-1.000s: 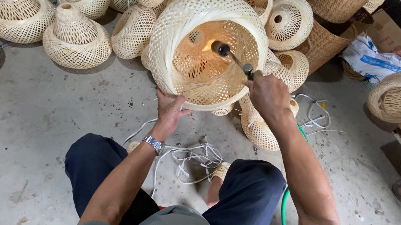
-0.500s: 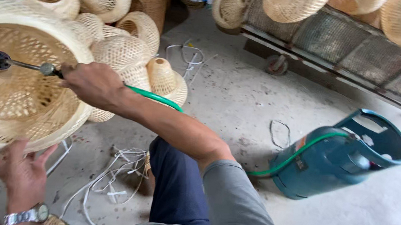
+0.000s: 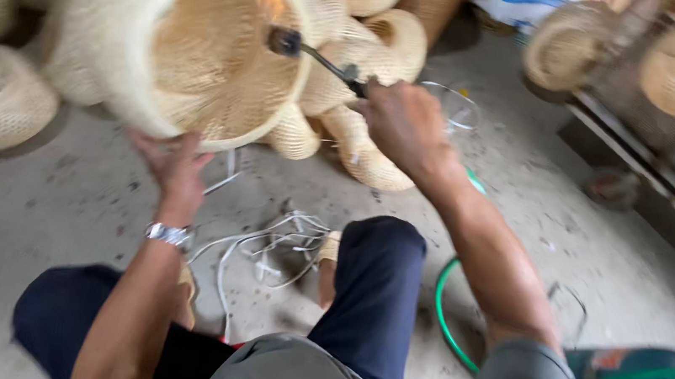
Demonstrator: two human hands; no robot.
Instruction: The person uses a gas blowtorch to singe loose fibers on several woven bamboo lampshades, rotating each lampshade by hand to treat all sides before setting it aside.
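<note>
L hand (image 3: 174,169) open – props wicker shade (image 3: 193,46) | R hand (image 3: 400,125) grips torch wand (image 3: 319,56)

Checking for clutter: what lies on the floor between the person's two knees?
In the head view, a tangle of white cords lies on the concrete floor between them.

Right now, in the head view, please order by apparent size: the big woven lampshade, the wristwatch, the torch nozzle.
1. Big pale woven bamboo lampshade
2. Silver metal wristwatch
3. Dark round torch nozzle
The last two look alike; blur makes their order unsure.
</note>
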